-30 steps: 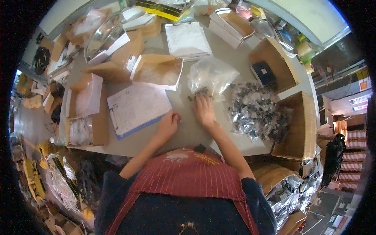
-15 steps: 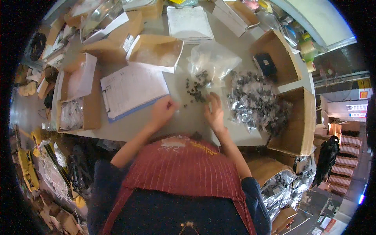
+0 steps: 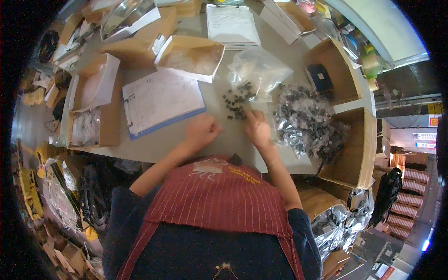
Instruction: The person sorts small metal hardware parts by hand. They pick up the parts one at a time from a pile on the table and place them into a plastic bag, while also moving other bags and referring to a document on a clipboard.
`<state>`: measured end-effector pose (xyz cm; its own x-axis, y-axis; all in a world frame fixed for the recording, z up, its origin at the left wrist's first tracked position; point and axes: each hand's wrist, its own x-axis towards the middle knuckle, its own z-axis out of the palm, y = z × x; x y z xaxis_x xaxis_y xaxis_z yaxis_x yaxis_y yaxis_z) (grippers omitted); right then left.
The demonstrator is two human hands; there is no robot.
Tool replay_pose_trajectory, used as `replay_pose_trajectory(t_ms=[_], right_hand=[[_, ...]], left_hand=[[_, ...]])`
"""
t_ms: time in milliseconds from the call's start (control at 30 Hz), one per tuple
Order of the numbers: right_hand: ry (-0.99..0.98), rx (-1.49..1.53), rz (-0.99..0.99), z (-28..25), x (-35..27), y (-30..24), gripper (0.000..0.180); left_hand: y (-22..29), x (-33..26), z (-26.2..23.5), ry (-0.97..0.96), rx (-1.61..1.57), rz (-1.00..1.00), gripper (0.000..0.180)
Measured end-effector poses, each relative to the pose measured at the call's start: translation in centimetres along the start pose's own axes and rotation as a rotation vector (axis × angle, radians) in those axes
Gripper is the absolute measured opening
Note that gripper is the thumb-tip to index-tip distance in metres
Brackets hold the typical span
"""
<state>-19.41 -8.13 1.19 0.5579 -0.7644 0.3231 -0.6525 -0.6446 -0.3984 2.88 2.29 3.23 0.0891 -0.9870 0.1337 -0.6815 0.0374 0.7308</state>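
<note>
My left hand (image 3: 202,131) is closed above the grey table beside the clipboard, its fingers curled together; whatever they may hold is too small to make out. My right hand (image 3: 258,129) reaches to the near right edge of a loose scatter of small black parts (image 3: 237,103). Its fingers are drawn together and bent down at the parts, and their tips are hard to see. Behind the scatter lies a clear plastic bag (image 3: 263,67), its mouth toward the parts. To the right of my right hand is a heap of small clear bags with black parts inside (image 3: 301,119).
A clipboard with paper (image 3: 163,102) lies at left, another (image 3: 232,28) at the back. Open boxes surround the work area: a white-edged carton (image 3: 190,57), a left box (image 3: 109,123) with clear bags, and brown cartons (image 3: 352,149) at right. The table's front edge is near my forearms.
My right hand's fingers, spread before, have come together at the edge of the black parts. My left hand has turned slightly and stays closed. The whole view has shifted a little.
</note>
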Motion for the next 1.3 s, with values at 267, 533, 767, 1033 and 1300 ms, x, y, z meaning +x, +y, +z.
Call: replay_pose_trajectory(t_ms=[267, 533, 767, 1033, 1300], right_hand=[[-0.019, -0.106, 0.051, -1.0, -0.5, -0.5, 0.020], [-0.113, 0.476, -0.048, -4.1, 0.1, -4.5, 0.031], [-0.028, 0.486, 0.162, -2.7, 0.3, -2.4, 0.023], [-0.145, 0.056, 0.202, 0.7, 1.3, -1.3, 0.031], [-0.039, 0.422, 0.351, -0.7, 0.0, -1.2, 0.014]], left_hand=[[-1.5, -0.2, 3.0, 0.005, -0.022, 0.057, 0.024], [-1.3, 0.2, 3.4, 0.000, -0.054, 0.109, 0.025], [-1.3, 0.4, 3.6, -0.068, -0.265, 0.082, 0.020], [-1.6, 0.2, 4.3, -0.083, -0.297, -0.003, 0.023], [-2.3, -0.1, 4.8, -0.069, -0.324, 0.012, 0.024]])
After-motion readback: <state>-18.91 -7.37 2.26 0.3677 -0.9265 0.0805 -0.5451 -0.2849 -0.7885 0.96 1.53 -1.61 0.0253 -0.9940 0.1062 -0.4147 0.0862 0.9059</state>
